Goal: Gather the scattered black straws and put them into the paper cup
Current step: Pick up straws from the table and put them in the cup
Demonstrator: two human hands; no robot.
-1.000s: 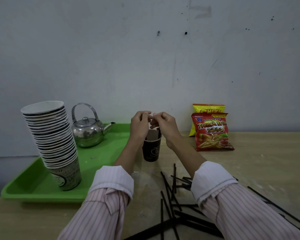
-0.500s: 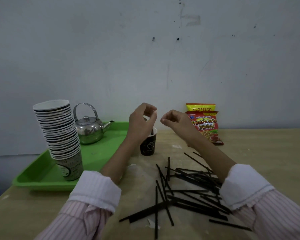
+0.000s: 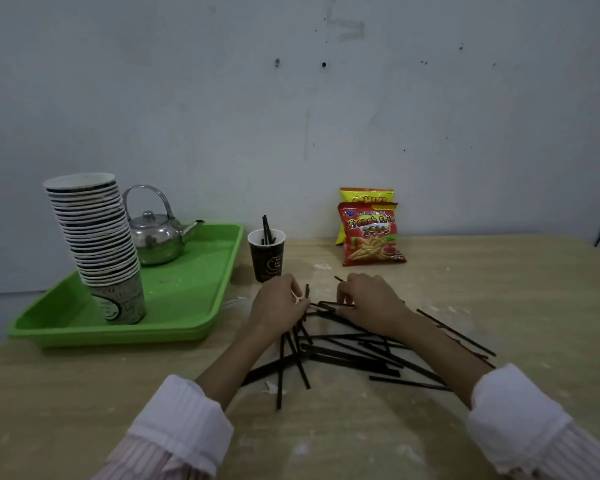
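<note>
Early stage: most thin black plastic straws (image 3: 354, 358) lie on the pale wooden table (image 3: 499, 289); only a few stand in the dark printed paper cup (image 3: 266, 261).

Straws lie crossed in a loose heap just in front of the cup, which stands upright beside the green plastic tray (image 3: 194, 299). Left hand (image 3: 278, 306): fingers curled, pinching one straw end at the heap's far edge. Right hand (image 3: 371, 303): fingers curled down onto the heap; grip or mere touch, cannot tell. Judgement: the bulk of gathering remains.

Pale grey wall (image 3: 222, 98) with dark specks and scuffs, light wooden table (image 3: 516, 289) against it, dim lighting
</note>
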